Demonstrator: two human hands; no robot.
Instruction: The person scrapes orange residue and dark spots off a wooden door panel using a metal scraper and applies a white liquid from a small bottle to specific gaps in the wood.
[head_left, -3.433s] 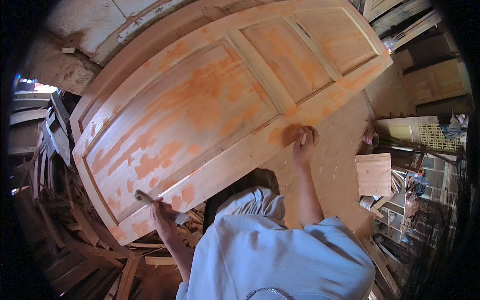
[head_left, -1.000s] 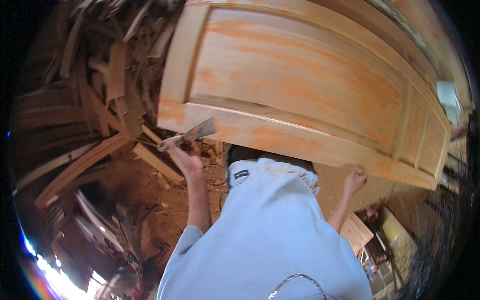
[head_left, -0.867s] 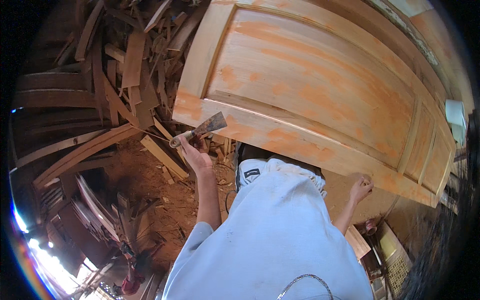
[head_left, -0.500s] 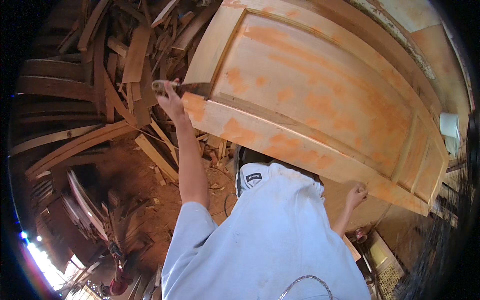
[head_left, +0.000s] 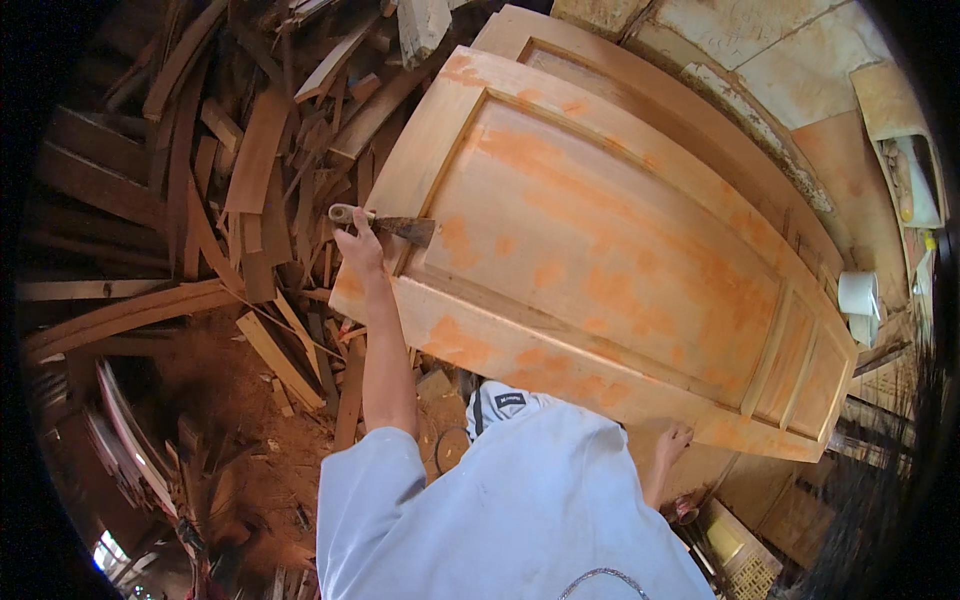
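My left hand [head_left: 364,250] is closed around the handle of a putty knife [head_left: 405,230]. The knife's dark, stained blade lies over the left end of a pale wooden panel door [head_left: 660,270], close to the corner of its moulding. Orange smears of filler cover much of the door's large panel and frame. Down at the door's near edge, right of my body, my right hand [head_left: 675,440] has its fingers curled in against the wood. What those fingers hold, if anything, is hidden.
Beyond this door lies a second wooden door [head_left: 515,32]. Scrap boards [head_left: 262,160] are heaped on the left, above a dusty floor with offcuts [head_left: 280,360]. A white cylindrical container [head_left: 858,294] stands past the right end. A yellowish perforated crate [head_left: 745,560] is at lower right.
The view has shifted, so the doors sit lower and the second door shows more. The putty knife's blade has come further over the door's left end. My right hand stays by the near edge.
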